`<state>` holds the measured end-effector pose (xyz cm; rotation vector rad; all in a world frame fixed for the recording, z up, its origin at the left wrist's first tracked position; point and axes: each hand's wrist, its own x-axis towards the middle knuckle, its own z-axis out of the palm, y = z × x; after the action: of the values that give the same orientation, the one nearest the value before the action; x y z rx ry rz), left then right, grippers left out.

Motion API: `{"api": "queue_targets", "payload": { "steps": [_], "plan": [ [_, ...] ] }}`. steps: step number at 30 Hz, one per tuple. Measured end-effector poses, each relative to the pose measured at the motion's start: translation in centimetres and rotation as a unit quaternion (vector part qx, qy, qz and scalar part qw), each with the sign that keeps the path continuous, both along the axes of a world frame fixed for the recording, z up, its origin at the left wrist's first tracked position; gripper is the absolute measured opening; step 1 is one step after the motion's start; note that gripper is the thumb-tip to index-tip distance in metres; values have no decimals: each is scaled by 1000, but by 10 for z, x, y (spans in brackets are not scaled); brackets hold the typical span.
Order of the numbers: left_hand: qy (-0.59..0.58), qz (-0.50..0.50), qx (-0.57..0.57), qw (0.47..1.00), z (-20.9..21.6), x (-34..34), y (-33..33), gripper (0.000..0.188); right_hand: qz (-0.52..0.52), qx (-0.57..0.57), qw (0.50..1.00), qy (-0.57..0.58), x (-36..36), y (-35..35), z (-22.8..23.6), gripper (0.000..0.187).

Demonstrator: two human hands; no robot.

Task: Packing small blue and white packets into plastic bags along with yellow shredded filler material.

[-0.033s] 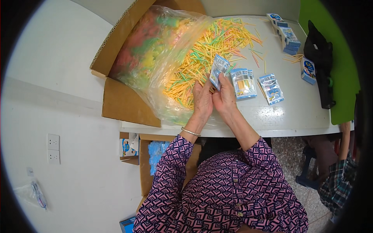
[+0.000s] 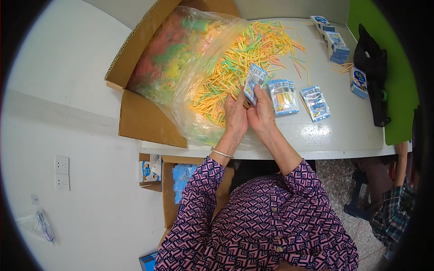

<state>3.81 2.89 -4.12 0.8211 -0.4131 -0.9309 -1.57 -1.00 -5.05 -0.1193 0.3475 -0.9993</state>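
Note:
A small blue-and-white printed packet is held tilted over the edge of a heap of thin coloured sticks. My right hand is closed on its lower part, with the thumb lying over the front. My left hand is closed at the packet's lower left edge; its fingertips are partly hidden, and a few stick ends seem to show between the hands. Just right of my hands lie several overlapping packets with sticks showing through a window. Farther right is another packet, a stick beside it.
A cardboard box with a clear plastic bag spills the sticks onto the white table. Small stacked boxes, another small box and a black object line the green panel. At lower right sits another person.

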Motion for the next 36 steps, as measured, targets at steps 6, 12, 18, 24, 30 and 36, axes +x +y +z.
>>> {"api": "queue_targets", "payload": {
  "steps": [6, 12, 18, 24, 30, 36],
  "plan": [
    [-79, 6, 56, 995, -14, 3, -3, 21, 8, -12, 1000, -4, 1, -1, -5, 24],
    [-48, -20, 84, 995, 7, 19, -2, 32, -1, -117, 991, 70, -17, -5, 1, 22],
    [-93, -27, 32, 995, 52, 41, 4, 35, 124, -372, 873, 289, -71, -20, 7, 20],
    [-138, -119, -11, 983, 81, 27, 3, 30, 228, -378, 851, 283, -104, -19, 15, 23],
    [-211, -155, 17, 965, 86, 1, 9, 57, 264, -381, 844, 272, -112, -20, 10, 24],
    [-275, -200, 10, 940, 74, 2, 14, 44, 265, -370, 853, 256, -114, -19, 9, 24]
  ]
}}
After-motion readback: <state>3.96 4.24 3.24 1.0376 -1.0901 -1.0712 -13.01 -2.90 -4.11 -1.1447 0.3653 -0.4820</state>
